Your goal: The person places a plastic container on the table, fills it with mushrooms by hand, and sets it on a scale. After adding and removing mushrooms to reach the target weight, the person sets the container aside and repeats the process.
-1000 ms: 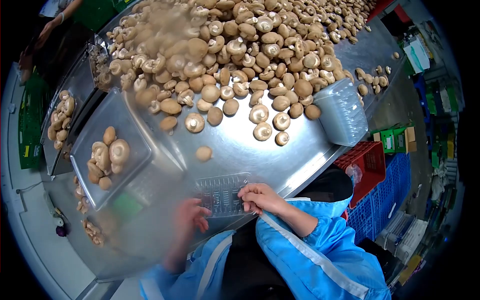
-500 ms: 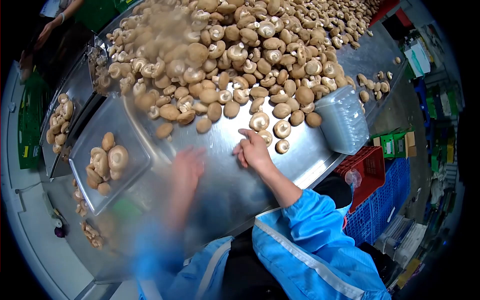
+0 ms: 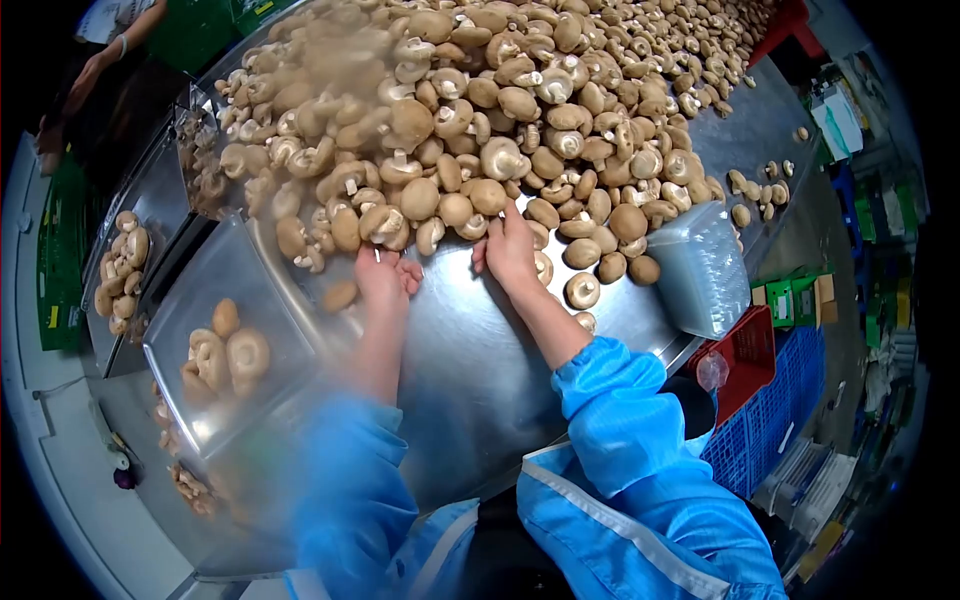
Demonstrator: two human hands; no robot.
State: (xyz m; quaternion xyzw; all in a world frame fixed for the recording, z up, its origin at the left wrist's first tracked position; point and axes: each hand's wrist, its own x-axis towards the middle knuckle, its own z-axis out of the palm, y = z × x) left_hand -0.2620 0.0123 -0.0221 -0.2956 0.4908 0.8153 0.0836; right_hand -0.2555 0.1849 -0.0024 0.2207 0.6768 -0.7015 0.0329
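Print on the green boxes (image 3: 790,298) was too small to read. Since a moment before, both hands had moved up the steel desk (image 3: 470,360) to the near edge of the mushroom pile (image 3: 520,110). The right hand (image 3: 510,252) lay loosely spread with its fingertips on the caps. The left hand (image 3: 386,280) was blurred, so I couldn't tell its grip.
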